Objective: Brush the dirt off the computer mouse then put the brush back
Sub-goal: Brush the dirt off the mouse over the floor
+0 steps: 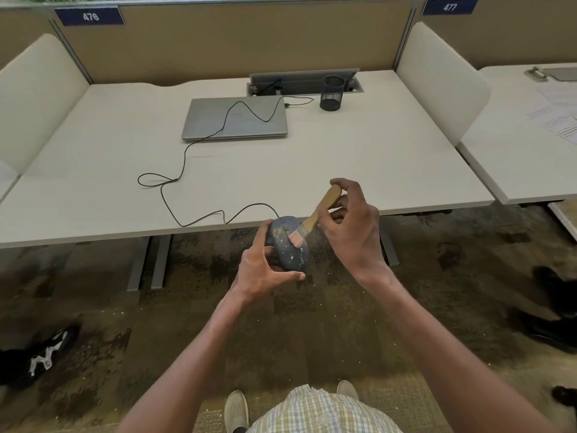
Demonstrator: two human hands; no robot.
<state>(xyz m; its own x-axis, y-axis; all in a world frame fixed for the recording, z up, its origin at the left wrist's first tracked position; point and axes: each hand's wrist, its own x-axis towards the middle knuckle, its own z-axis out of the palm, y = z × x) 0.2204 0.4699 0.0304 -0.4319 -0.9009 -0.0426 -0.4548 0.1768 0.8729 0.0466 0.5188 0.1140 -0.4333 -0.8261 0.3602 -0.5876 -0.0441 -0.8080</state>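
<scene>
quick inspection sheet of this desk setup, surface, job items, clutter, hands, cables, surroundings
surface: pale desk, no dirt seen on it
job's things: computer mouse speckled with dirt, held off the desk's front edge over the carpet; brush bristles touching the mouse top
clutter: closed laptop; black mesh pen cup
grippers: left hand grips the mouse; right hand holds the brush handle
cables: mouse cable loops across the desk and over the laptop lid
surroundings: patterned carpet, pale crumbs on it; papers on the neighbouring desk
</scene>
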